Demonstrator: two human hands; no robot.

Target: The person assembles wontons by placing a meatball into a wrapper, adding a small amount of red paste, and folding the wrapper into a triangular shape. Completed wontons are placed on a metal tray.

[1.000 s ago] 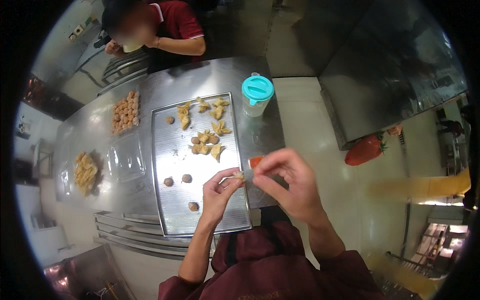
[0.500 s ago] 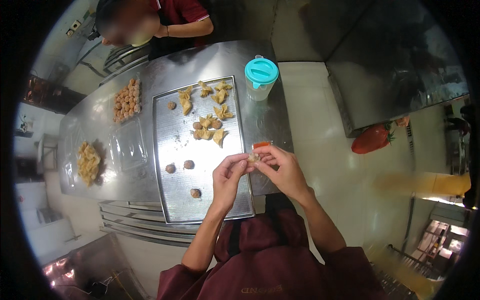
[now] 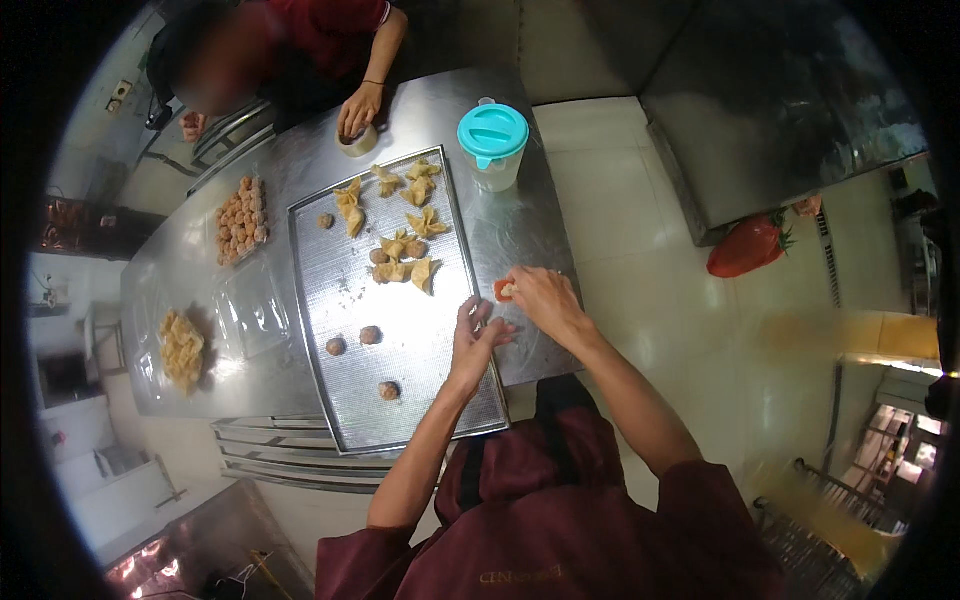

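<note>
My right hand [image 3: 546,301] pinches a small pale dumpling [image 3: 509,290] at its fingertips, over or against a small container with orange contents [image 3: 499,287] near the table's right edge. Whether the dumpling touches the contents is hard to tell. My left hand [image 3: 477,343] hovers above the right side of the metal tray [image 3: 335,275], empty, fingers apart. On that perforated tray lie several folded yellow dumplings [image 3: 427,222] toward the far side. Brown meatballs [image 3: 389,391] sit among them and on the nearer part.
A clear jug with a turquoise lid [image 3: 493,140] stands right of the tray. To the left are a pack of meatballs [image 3: 241,220], clear plastic film [image 3: 262,310] and a pile of yellow wrappers [image 3: 181,350]. Across the table, a co-worker's hand [image 3: 361,108] reaches into a round beige ring or bowl [image 3: 357,141].
My right hand has moved the dumpling away from my left hand, to the orange container. My left hand has let go and opened. The co-worker's hand has come down to the beige ring or bowl.
</note>
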